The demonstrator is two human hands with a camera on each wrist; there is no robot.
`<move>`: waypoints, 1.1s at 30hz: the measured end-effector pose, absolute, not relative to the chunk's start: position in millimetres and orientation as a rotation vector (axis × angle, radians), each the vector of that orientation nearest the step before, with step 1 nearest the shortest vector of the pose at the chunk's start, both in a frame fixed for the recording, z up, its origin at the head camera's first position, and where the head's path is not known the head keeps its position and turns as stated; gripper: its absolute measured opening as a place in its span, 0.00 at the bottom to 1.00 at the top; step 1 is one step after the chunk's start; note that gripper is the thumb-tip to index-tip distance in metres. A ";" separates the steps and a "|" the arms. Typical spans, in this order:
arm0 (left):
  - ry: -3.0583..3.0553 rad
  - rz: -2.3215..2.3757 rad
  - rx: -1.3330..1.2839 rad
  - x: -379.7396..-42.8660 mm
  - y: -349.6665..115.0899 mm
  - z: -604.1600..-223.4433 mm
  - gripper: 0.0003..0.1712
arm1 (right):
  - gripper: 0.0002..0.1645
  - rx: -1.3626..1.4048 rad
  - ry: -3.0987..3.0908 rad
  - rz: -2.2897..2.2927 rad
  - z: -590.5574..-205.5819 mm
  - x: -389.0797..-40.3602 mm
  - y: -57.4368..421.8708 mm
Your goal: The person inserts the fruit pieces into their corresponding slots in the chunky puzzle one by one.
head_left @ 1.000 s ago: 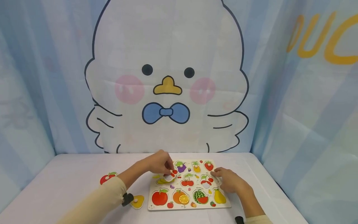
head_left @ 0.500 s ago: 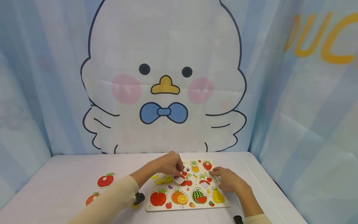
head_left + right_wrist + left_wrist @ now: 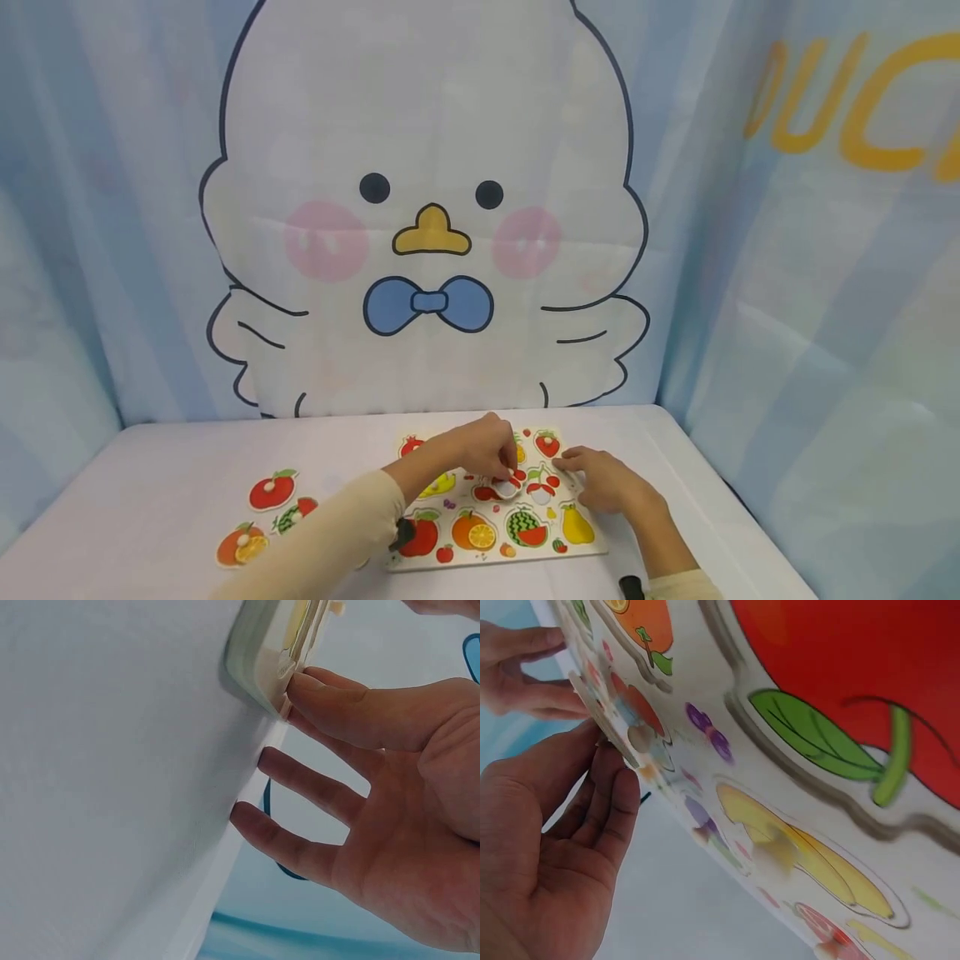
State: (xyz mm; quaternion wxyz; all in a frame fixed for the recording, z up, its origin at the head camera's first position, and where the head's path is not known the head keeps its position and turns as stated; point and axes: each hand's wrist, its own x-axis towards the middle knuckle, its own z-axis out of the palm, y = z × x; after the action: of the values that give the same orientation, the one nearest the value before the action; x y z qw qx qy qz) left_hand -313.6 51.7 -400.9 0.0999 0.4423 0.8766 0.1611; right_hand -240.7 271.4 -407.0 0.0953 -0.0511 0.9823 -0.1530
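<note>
One fruit board (image 3: 534, 555) lies beneath the left hand (image 3: 487, 446), its edge touched by the right hand (image 3: 609, 483), fingers spread. The left hand pinches a red-and-white piece (image 3: 507, 488), carried rightward since a second ago, apparently nearing the cherry picture (image 3: 541, 489) between the hands.

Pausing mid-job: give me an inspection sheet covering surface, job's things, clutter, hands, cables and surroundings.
Surface: pale table.
Job's things: fruit puzzle board; loose apple piece, orange piece and watermelon piece, the last partly behind the sleeve, lie left of the board.
Clutter: nothing seen.
Hands: left hand pinches a puzzle piece over the board, contact with it unclear; right hand touches the board's right edge, fingers mostly straight.
Cables: nothing seen.
Surroundings: blue-and-white curtains, a large bird printed behind the table.
</note>
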 end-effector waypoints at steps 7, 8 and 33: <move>2.599 0.362 1.351 -313.7 71.4 -402.5 0.03 | 0.33 -0.164 2.911 -0.463 -410.9 -244.5 271.6; 2.606 0.346 1.346 -313.2 74.5 -401.8 0.03 | 0.33 -0.162 2.913 -0.463 -411.3 -245.2 271.5; 2.698 0.182 1.251 -304.8 115.1 -402.4 0.03 | 0.33 -0.160 2.914 -0.474 -407.6 -242.0 274.5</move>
State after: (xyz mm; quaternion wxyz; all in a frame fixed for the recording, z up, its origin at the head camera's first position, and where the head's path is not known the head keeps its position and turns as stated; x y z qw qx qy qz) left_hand -304.8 115.1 -402.4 0.0811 0.4187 0.9025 0.0608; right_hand -242.0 274.5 -407.6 0.0923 -0.0539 0.9813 -0.1598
